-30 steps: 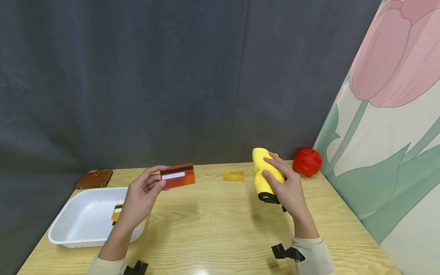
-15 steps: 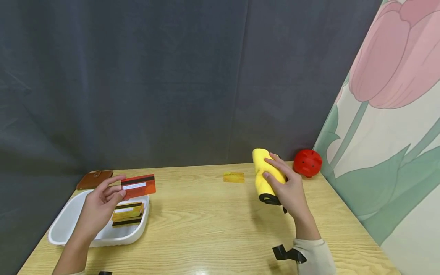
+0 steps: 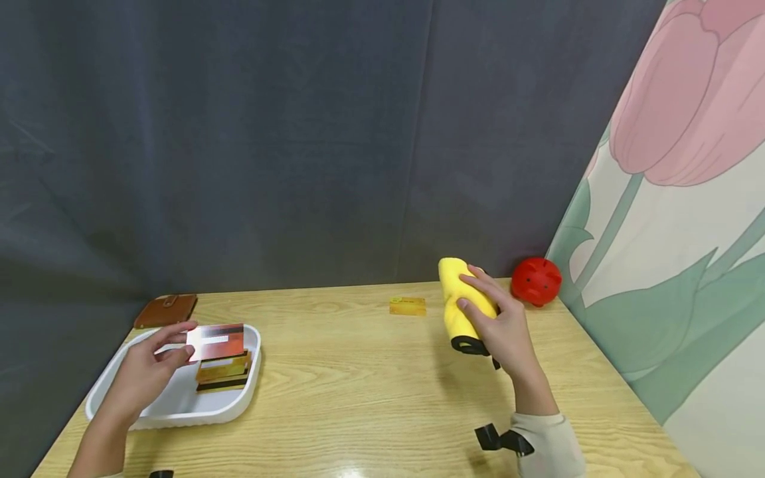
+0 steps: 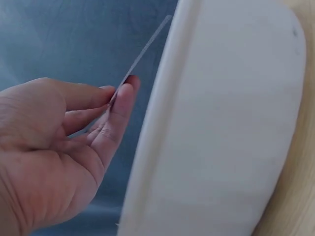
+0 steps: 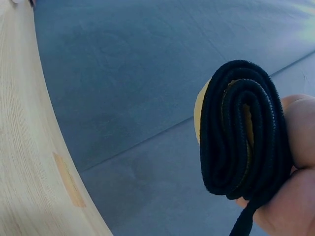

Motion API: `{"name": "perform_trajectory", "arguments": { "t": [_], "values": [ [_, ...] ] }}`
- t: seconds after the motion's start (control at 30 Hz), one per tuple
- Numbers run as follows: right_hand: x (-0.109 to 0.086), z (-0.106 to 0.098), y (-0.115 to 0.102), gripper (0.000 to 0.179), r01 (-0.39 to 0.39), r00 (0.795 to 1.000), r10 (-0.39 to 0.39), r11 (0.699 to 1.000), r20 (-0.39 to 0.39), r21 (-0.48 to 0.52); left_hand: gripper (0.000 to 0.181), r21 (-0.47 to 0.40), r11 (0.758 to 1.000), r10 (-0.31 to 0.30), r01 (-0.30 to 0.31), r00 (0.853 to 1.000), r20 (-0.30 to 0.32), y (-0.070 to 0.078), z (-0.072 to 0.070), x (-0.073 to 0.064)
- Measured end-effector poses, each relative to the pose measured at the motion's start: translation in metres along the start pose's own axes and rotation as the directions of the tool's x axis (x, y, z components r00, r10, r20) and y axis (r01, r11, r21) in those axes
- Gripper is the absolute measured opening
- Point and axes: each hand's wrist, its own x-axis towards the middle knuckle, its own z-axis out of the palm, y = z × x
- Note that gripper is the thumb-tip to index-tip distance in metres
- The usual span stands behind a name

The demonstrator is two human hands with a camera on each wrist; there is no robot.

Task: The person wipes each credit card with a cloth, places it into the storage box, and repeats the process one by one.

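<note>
Between thumb and fingers my left hand (image 3: 143, 372) pinches an orange-red bank card (image 3: 224, 342) by its left edge, over the white plastic tray (image 3: 254, 392). Its striped back faces me, with glare on the left part. In the left wrist view the card (image 4: 147, 46) shows edge-on near the tray wall (image 4: 216, 118). Several yellow cards (image 3: 222, 373) lie in the tray, partly behind the held one. My right hand (image 3: 499, 325) grips a rolled yellow cloth (image 3: 457, 299) with black trim above the right side of the table. The rolled layers of the cloth (image 5: 241, 137) show end-on in the right wrist view.
A single yellow card (image 3: 408, 306) lies flat near the table's back edge. The brown leather wallet (image 3: 166, 311) is behind the tray, and a red piggy bank (image 3: 536, 282) stands at the back right. A dark curtain (image 3: 299, 146) hangs behind the table.
My left hand has carried the orange-red card leftward and down, from beside the tray to over it. The right hand and the cloth have stayed where they were.
</note>
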Motion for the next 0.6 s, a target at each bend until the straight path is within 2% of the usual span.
{"name": "perform_trajectory", "arguments": {
  "t": [0.13, 0.3, 0.6],
  "values": [
    [0.000, 0.001, 0.000, 0.040, 0.010, 1.000, -0.010, 1.000, 0.002, -0.005, 0.043, 0.039, 0.999, -0.035, 0.033, 0.997, 0.073, -0.006, 0.003, 0.002],
    [0.000, 0.001, 0.001, 0.040, -0.003, 1.000, 0.003, 1.000, 0.008, -0.012, 0.042, 0.034, 0.999, -0.024, 0.020, 0.993, 0.117, -0.011, 0.010, 0.005],
    [0.000, 0.003, 0.001, 0.040, 0.006, 1.000, -0.006, 1.000, 0.015, -0.010, 0.041, -0.073, 0.996, -0.038, 0.052, 0.983, 0.180, -0.016, 0.021, 0.007]
  ]
}}
